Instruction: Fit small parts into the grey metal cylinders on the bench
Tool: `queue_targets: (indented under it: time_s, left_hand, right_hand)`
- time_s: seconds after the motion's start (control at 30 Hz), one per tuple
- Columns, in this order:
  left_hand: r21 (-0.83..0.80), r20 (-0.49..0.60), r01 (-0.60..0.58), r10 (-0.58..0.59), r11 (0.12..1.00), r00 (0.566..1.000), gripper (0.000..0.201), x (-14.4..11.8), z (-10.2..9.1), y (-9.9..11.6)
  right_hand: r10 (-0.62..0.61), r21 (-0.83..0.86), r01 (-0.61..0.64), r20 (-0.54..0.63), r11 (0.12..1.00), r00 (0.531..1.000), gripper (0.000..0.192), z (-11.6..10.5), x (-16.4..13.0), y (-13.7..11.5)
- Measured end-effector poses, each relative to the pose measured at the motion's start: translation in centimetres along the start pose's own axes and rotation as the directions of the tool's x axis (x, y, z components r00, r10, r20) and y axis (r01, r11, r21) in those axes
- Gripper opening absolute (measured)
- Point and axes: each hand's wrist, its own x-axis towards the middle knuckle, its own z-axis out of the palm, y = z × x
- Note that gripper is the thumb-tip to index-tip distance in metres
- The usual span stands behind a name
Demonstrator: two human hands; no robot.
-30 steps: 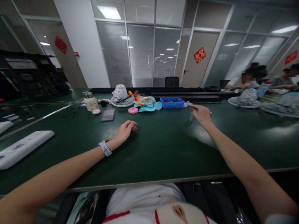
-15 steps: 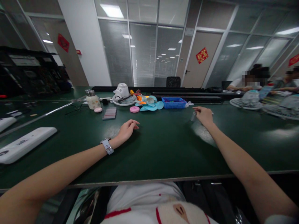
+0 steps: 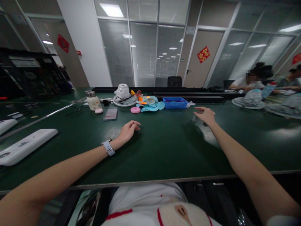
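Note:
My left hand (image 3: 128,131) rests on the green tabletop (image 3: 155,153), its fingers loosely bent and slightly apart, holding nothing I can see. A watch with a pale strap (image 3: 109,148) is on that wrist. Farther out on the right, my right hand (image 3: 205,115) hovers low over the table, thumb and forefinger parted. Just below its fingertips is a small greyish cylinder-like piece (image 3: 194,118), blurred, its kind unclear. Whether the thumb touches it I cannot tell. A pale bit shows past the knuckles, mostly hidden by the hand.
Along the back lie a white fan (image 3: 123,94), light-blue fan blades (image 3: 152,106), a blue basket (image 3: 175,103), a pink disc (image 3: 135,110) and a patterned bottle (image 3: 92,102). A long white device (image 3: 28,146) lies left. People sit far right behind more fans (image 3: 250,99).
The thumb and forefinger of my right hand have spread apart above the small greyish piece. My left hand stays in place.

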Motion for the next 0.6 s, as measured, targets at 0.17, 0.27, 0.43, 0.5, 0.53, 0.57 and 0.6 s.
queue_targets:
  time_s: [0.17,0.27,0.43,0.5,0.53,0.57,0.6]
  left_hand:
    - [-0.006,-0.001,-0.005,0.005,1.0,1.0,0.031,0.1,0.0,-0.2]
    - [-0.001,0.003,-0.009,0.009,1.0,1.0,0.031,0.1,0.1,-0.3]
    - [0.002,0.002,-0.009,0.009,1.0,1.0,0.031,0.1,0.0,-0.3]
    - [0.001,0.006,-0.014,0.014,1.0,1.0,0.031,0.1,0.0,-0.3]
    - [0.001,0.011,-0.019,0.019,1.0,1.0,0.031,0.1,0.0,-0.3]
    - [0.003,0.017,-0.026,0.026,1.0,1.0,0.031,0.0,0.0,-0.2]
    - [0.006,0.024,-0.035,0.035,0.999,0.999,0.032,-0.1,0.0,-0.2]
  right_hand:
    - [0.284,0.233,-0.322,0.184,0.918,0.941,0.047,2.1,0.9,2.3]
    - [0.326,0.282,-0.382,0.227,0.88,0.918,0.038,2.7,1.0,2.8]
    - [0.313,0.203,-0.354,0.208,0.913,0.927,0.023,2.2,0.8,1.9]
    - [0.294,0.169,-0.336,0.23,0.927,0.928,0.02,2.1,0.5,0.9]
    - [0.275,0.17,-0.32,0.241,0.932,0.931,0.019,2.1,0.2,0.1]
    - [0.241,0.189,-0.293,0.255,0.937,0.937,0.019,2.3,-0.2,-0.9]
    - [0.191,0.227,-0.256,0.272,0.94,0.943,0.02,2.5,-0.9,-2.1]
